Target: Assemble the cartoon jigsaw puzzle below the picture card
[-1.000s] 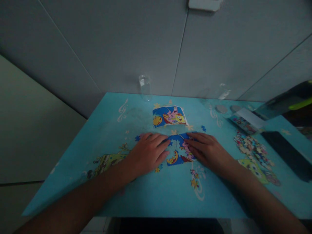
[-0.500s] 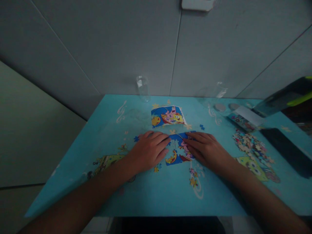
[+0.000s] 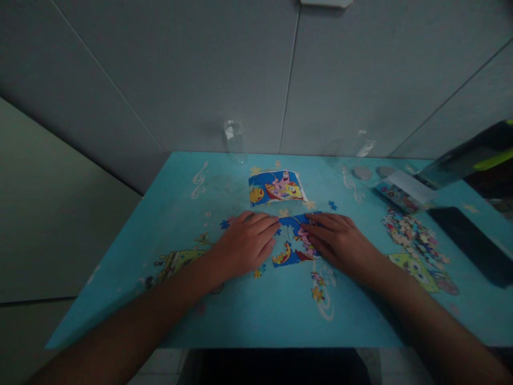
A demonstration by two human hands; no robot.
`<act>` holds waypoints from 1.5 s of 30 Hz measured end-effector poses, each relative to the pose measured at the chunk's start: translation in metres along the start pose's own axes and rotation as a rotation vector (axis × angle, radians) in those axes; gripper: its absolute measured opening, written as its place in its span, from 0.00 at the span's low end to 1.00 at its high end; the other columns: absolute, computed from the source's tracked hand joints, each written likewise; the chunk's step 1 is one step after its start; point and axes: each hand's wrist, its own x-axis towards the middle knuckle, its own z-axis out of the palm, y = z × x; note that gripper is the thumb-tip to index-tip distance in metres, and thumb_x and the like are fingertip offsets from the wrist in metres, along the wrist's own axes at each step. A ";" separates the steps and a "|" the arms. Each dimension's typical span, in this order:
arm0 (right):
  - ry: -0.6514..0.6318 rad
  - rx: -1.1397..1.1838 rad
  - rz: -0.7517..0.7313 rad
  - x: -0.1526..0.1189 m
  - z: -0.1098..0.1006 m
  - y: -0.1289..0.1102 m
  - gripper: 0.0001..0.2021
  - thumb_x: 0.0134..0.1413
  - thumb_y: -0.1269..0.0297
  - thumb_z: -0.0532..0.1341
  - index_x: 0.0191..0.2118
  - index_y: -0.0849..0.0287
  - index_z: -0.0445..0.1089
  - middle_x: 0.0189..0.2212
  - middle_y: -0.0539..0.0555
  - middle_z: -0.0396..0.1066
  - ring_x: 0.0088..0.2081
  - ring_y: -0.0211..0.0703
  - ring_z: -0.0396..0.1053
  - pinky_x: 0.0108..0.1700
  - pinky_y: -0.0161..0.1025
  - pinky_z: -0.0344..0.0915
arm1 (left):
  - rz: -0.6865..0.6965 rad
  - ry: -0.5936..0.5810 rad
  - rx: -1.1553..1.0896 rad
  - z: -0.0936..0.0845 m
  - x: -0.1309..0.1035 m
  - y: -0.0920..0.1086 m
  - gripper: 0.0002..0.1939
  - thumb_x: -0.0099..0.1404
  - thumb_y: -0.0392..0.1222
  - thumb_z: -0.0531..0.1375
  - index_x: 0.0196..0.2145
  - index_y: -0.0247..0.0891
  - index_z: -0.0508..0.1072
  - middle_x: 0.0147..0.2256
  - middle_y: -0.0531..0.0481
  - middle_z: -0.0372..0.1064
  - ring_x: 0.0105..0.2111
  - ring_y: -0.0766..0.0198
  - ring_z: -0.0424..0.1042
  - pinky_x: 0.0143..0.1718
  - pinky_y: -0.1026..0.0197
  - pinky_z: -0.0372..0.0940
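A partly assembled jigsaw puzzle (image 3: 292, 220) lies on the table between my hands, with gaps in its middle and left. My left hand (image 3: 250, 240) rests at its left edge, fingers stretched out and reaching its top left corner. Across the right side, my right hand (image 3: 334, 238) lies with extended fingers touching the pieces and covering part of them. Beyond the puzzle is a reference picture (image 3: 276, 188) of cartoon figures in a boat. Several loose pieces lie around: blue ones (image 3: 224, 224) by my left fingers, a blue one (image 3: 332, 205) behind my right hand, and orange ones (image 3: 318, 293) nearer me.
A pile of puzzle pieces (image 3: 414, 235) sits at the right, beside a dark case (image 3: 471, 246). Farther back are a printed card (image 3: 401, 192), round lids (image 3: 363, 172), a bottle (image 3: 460, 155) and clear cups (image 3: 234, 141). The table (image 3: 256, 326) meets a grey wall (image 3: 200, 80).
The whole view has shifted slightly, so the table sits a little higher in the picture. Both hands stay at the puzzle with almost no movement.
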 end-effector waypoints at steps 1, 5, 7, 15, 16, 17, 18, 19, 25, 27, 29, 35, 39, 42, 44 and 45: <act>-0.001 -0.004 0.000 0.000 0.000 0.000 0.17 0.71 0.62 0.56 0.60 0.51 0.72 0.61 0.56 0.70 0.59 0.55 0.68 0.58 0.57 0.66 | 0.001 -0.003 -0.004 0.000 0.000 -0.001 0.19 0.77 0.41 0.51 0.61 0.35 0.69 0.59 0.44 0.69 0.59 0.53 0.66 0.59 0.45 0.58; -0.019 -0.021 0.007 0.000 -0.002 -0.001 0.17 0.71 0.62 0.56 0.60 0.52 0.72 0.62 0.57 0.70 0.60 0.56 0.67 0.58 0.57 0.65 | 0.011 -0.005 -0.028 -0.001 -0.001 -0.004 0.19 0.77 0.40 0.51 0.61 0.37 0.68 0.60 0.44 0.69 0.60 0.53 0.66 0.60 0.44 0.58; -0.024 -0.025 0.000 0.000 -0.002 -0.001 0.17 0.71 0.62 0.56 0.60 0.52 0.71 0.62 0.58 0.70 0.60 0.56 0.67 0.58 0.58 0.65 | 0.007 0.002 -0.058 -0.001 -0.002 -0.006 0.19 0.76 0.38 0.51 0.61 0.37 0.67 0.60 0.44 0.69 0.60 0.54 0.66 0.60 0.45 0.58; -0.033 -0.033 -0.009 -0.001 -0.004 -0.001 0.18 0.73 0.60 0.53 0.61 0.52 0.71 0.62 0.58 0.69 0.60 0.57 0.67 0.57 0.57 0.66 | -0.026 0.132 -0.063 -0.004 -0.007 -0.017 0.17 0.75 0.35 0.51 0.58 0.36 0.70 0.59 0.42 0.67 0.57 0.53 0.68 0.60 0.45 0.62; -0.035 -0.033 -0.006 -0.001 -0.004 -0.001 0.18 0.73 0.60 0.53 0.61 0.52 0.71 0.62 0.58 0.69 0.60 0.57 0.67 0.57 0.57 0.66 | -0.023 0.139 -0.043 -0.005 -0.008 -0.018 0.17 0.74 0.35 0.52 0.58 0.36 0.70 0.58 0.41 0.68 0.57 0.53 0.68 0.59 0.44 0.62; -0.035 -0.032 -0.004 -0.001 -0.004 0.000 0.18 0.73 0.60 0.53 0.61 0.52 0.71 0.63 0.58 0.68 0.60 0.57 0.67 0.58 0.57 0.65 | -0.023 0.141 -0.025 -0.006 -0.009 -0.019 0.17 0.74 0.35 0.52 0.58 0.36 0.71 0.57 0.41 0.69 0.56 0.52 0.68 0.59 0.43 0.62; -0.038 -0.031 -0.001 0.000 -0.003 0.000 0.18 0.73 0.59 0.53 0.61 0.51 0.71 0.63 0.58 0.68 0.61 0.57 0.67 0.58 0.58 0.65 | -0.028 0.139 -0.012 -0.007 -0.011 -0.019 0.17 0.74 0.36 0.53 0.58 0.36 0.71 0.56 0.41 0.70 0.55 0.52 0.69 0.58 0.43 0.63; -0.039 -0.030 0.000 0.000 -0.003 0.000 0.18 0.73 0.59 0.54 0.61 0.51 0.71 0.63 0.58 0.68 0.61 0.57 0.67 0.58 0.58 0.65 | -0.038 0.133 -0.006 -0.007 -0.012 -0.018 0.17 0.74 0.37 0.53 0.58 0.36 0.71 0.55 0.41 0.70 0.55 0.52 0.69 0.58 0.42 0.63; -0.024 -0.021 0.003 0.000 -0.003 -0.001 0.18 0.72 0.59 0.54 0.61 0.52 0.71 0.62 0.59 0.69 0.60 0.57 0.68 0.56 0.58 0.67 | -0.099 0.025 -0.016 -0.002 -0.017 0.011 0.34 0.70 0.58 0.60 0.65 0.33 0.63 0.62 0.36 0.63 0.60 0.44 0.63 0.61 0.36 0.60; -0.021 -0.017 0.001 0.000 -0.003 -0.001 0.18 0.72 0.60 0.54 0.61 0.52 0.71 0.62 0.59 0.69 0.60 0.57 0.68 0.56 0.58 0.67 | -0.085 0.013 -0.009 0.000 -0.017 0.019 0.36 0.69 0.60 0.60 0.64 0.31 0.63 0.63 0.35 0.62 0.61 0.43 0.62 0.62 0.36 0.58; -0.020 -0.015 0.000 0.000 -0.003 -0.001 0.18 0.72 0.59 0.55 0.61 0.51 0.71 0.62 0.59 0.69 0.60 0.57 0.67 0.57 0.59 0.67 | -0.066 0.007 -0.005 0.001 -0.016 0.022 0.37 0.69 0.60 0.61 0.64 0.30 0.64 0.62 0.34 0.62 0.61 0.44 0.61 0.63 0.38 0.58; -0.036 -0.026 0.007 -0.001 -0.001 0.000 0.18 0.72 0.59 0.54 0.62 0.52 0.69 0.63 0.59 0.68 0.60 0.57 0.67 0.58 0.58 0.66 | -0.070 -0.014 0.011 -0.001 -0.016 0.021 0.33 0.69 0.56 0.62 0.63 0.32 0.66 0.63 0.37 0.62 0.62 0.45 0.60 0.64 0.40 0.56; -0.031 -0.026 0.001 -0.001 -0.003 -0.002 0.18 0.72 0.60 0.55 0.62 0.52 0.70 0.62 0.59 0.68 0.60 0.57 0.67 0.58 0.58 0.66 | -0.061 -0.013 -0.003 -0.001 -0.016 0.021 0.31 0.70 0.55 0.61 0.63 0.32 0.66 0.62 0.37 0.63 0.61 0.45 0.61 0.63 0.40 0.57; -0.018 -0.023 -0.002 -0.001 -0.003 -0.002 0.18 0.71 0.61 0.56 0.62 0.51 0.70 0.62 0.59 0.69 0.59 0.57 0.68 0.57 0.58 0.66 | -0.055 -0.010 -0.019 -0.001 -0.016 0.021 0.31 0.69 0.55 0.61 0.62 0.33 0.67 0.62 0.36 0.63 0.61 0.44 0.61 0.63 0.39 0.57; -0.008 -0.022 -0.005 -0.001 -0.003 -0.003 0.17 0.71 0.61 0.56 0.61 0.51 0.71 0.62 0.60 0.69 0.59 0.58 0.68 0.56 0.58 0.67 | -0.062 -0.001 -0.028 -0.002 -0.016 0.021 0.30 0.69 0.55 0.62 0.62 0.35 0.67 0.62 0.36 0.63 0.61 0.44 0.61 0.62 0.38 0.57; -0.001 -0.018 -0.006 -0.001 -0.003 -0.003 0.17 0.71 0.61 0.56 0.61 0.51 0.71 0.61 0.60 0.69 0.59 0.58 0.68 0.56 0.59 0.67 | -0.064 0.007 -0.032 -0.003 -0.016 0.022 0.30 0.69 0.54 0.61 0.62 0.36 0.67 0.62 0.36 0.63 0.61 0.44 0.61 0.62 0.38 0.57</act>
